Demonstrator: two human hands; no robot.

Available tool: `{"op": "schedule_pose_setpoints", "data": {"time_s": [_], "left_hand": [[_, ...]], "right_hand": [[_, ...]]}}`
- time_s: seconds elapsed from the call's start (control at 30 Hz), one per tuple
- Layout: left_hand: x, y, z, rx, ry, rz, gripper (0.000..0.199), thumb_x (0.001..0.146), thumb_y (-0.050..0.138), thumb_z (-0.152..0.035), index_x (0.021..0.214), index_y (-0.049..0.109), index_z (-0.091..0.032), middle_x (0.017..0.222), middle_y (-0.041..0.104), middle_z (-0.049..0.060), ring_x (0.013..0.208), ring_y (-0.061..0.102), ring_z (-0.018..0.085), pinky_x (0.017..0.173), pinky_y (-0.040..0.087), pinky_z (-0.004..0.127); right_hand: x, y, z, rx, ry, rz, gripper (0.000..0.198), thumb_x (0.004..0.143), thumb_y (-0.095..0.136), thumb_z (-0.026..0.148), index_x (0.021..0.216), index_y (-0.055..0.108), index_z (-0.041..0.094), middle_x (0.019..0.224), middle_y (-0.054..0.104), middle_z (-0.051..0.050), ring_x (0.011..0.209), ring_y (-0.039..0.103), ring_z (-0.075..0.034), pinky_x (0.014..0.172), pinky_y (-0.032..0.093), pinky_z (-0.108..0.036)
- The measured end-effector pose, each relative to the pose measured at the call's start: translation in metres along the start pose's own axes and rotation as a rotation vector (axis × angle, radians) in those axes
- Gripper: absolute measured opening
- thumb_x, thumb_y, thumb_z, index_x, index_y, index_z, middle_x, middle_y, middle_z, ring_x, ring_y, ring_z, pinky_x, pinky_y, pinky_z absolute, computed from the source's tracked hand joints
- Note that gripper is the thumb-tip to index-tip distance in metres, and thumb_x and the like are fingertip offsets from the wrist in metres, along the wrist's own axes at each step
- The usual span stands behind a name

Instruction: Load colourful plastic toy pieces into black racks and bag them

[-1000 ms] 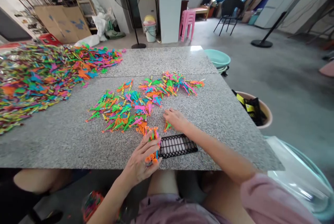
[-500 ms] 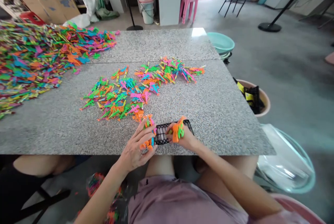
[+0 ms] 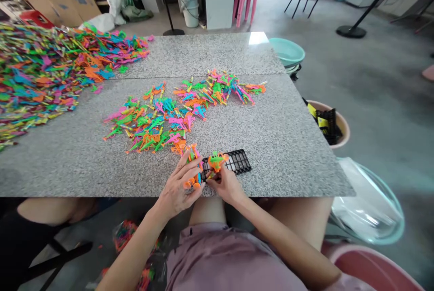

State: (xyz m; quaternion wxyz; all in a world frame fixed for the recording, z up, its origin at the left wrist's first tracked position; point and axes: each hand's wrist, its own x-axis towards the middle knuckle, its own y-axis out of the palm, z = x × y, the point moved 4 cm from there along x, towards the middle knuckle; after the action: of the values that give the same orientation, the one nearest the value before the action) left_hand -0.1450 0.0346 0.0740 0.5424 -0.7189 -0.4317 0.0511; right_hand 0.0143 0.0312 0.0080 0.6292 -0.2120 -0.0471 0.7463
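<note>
A black plastic grid rack (image 3: 241, 160) lies near the table's front edge. My left hand (image 3: 178, 187) rests over its left end, fingers curved along a row of small colourful plastic toys (image 3: 194, 157) standing there; some have orange round ends. Over the rack's left-middle part, my right hand (image 3: 226, 186) is closed on a few small plastic toys (image 3: 216, 160), green and orange, with their tops sticking up above the fingers. Their lower ends are partly hidden by the hand. The rack's right part shows bare grid cells.
Loose toys (image 3: 152, 123) lie scattered just beyond my hands, and a large heap (image 3: 44, 73) covers the table's left side. On the right stand a pink tub (image 3: 344, 130) with black racks, a basin (image 3: 396, 225) with clear plastic, and a green basin (image 3: 288, 52). Another person's leg (image 3: 50, 214) shows at left.
My right hand has moved left and lowered the toys toward the rack beside my left hand, uncovering the rack's right part. The left hand stays nearly in place.
</note>
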Motion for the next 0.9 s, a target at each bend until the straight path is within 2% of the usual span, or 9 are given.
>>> {"op": "schedule_pose_setpoints", "data": {"time_s": [0.17,0.3,0.43,0.53,0.67,0.73,0.8,0.9], "left_hand": [[0.000,-0.001,0.001,-0.005,-0.001,0.009,0.032,0.091,0.057,-0.016,0.123,0.053,-0.017,0.143,0.053,0.012,0.149,0.022,0.033,0.116,0.036,0.057],[0.000,-0.001,0.002,-0.016,-0.009,0.018,0.035,0.089,0.055,-0.012,0.123,0.054,-0.017,0.144,0.053,0.012,0.148,0.024,0.033,0.117,0.036,0.057],[0.000,-0.002,0.001,-0.030,-0.027,-0.004,0.036,0.088,0.056,-0.012,0.123,0.057,-0.018,0.143,0.054,0.011,0.147,0.028,0.032,0.117,0.036,0.056],[0.000,-0.003,0.000,-0.042,-0.031,-0.015,0.035,0.088,0.057,-0.013,0.123,0.057,-0.018,0.143,0.055,0.011,0.148,0.027,0.032,0.117,0.035,0.057],[0.004,-0.003,-0.002,-0.068,-0.050,-0.052,0.050,0.090,0.057,-0.015,0.139,0.047,-0.019,0.142,0.056,0.011,0.148,0.026,0.031,0.117,0.036,0.055],[0.006,-0.003,-0.003,-0.085,-0.056,-0.056,0.054,0.090,0.060,-0.020,0.142,0.046,-0.021,0.141,0.057,0.010,0.147,0.027,0.032,0.117,0.036,0.056],[0.005,-0.004,-0.004,-0.091,-0.055,-0.061,0.047,0.090,0.064,-0.026,0.136,0.053,-0.023,0.138,0.059,0.009,0.147,0.029,0.033,0.116,0.037,0.057],[-0.003,-0.007,-0.008,-0.068,-0.042,-0.070,0.036,0.091,0.065,-0.028,0.126,0.060,-0.021,0.134,0.062,0.010,0.146,0.032,0.031,0.114,0.040,0.055]], "right_hand": [[0.005,0.002,0.009,-0.279,-0.087,0.038,0.018,0.077,0.064,0.016,0.092,0.056,0.020,0.075,0.069,0.001,0.067,0.064,-0.015,0.064,0.042,-0.023],[0.007,0.000,0.012,-0.390,-0.119,0.065,0.015,0.075,0.065,0.018,0.089,0.058,0.019,0.070,0.066,0.001,0.063,0.061,-0.014,0.061,0.038,-0.022],[0.008,-0.001,0.010,-0.406,-0.153,0.087,0.011,0.076,0.063,0.019,0.087,0.060,0.019,0.070,0.066,0.001,0.063,0.060,-0.014,0.061,0.037,-0.022],[0.009,0.000,0.011,-0.495,-0.147,0.076,0.013,0.079,0.062,0.022,0.091,0.062,0.019,0.076,0.069,-0.002,0.070,0.064,-0.018,0.061,0.037,-0.024],[0.006,0.009,0.021,-0.702,-0.105,0.105,0.024,0.087,0.054,0.024,0.109,0.061,0.019,0.084,0.073,-0.009,0.075,0.068,-0.024,0.063,0.039,-0.027],[0.002,0.011,0.027,-0.776,-0.100,0.140,0.027,0.089,0.051,0.021,0.114,0.060,0.017,0.087,0.074,-0.012,0.078,0.069,-0.024,0.064,0.041,-0.028],[-0.001,0.007,0.030,-0.803,-0.112,0.184,0.028,0.088,0.053,0.019,0.116,0.060,0.015,0.090,0.074,-0.014,0.080,0.069,-0.024,0.066,0.043,-0.027],[0.002,-0.007,0.030,-0.715,-0.201,0.372,0.031,0.081,0.064,0.017,0.111,0.064,0.018,0.092,0.075,-0.008,0.081,0.070,-0.021,0.068,0.046,-0.025]]}}
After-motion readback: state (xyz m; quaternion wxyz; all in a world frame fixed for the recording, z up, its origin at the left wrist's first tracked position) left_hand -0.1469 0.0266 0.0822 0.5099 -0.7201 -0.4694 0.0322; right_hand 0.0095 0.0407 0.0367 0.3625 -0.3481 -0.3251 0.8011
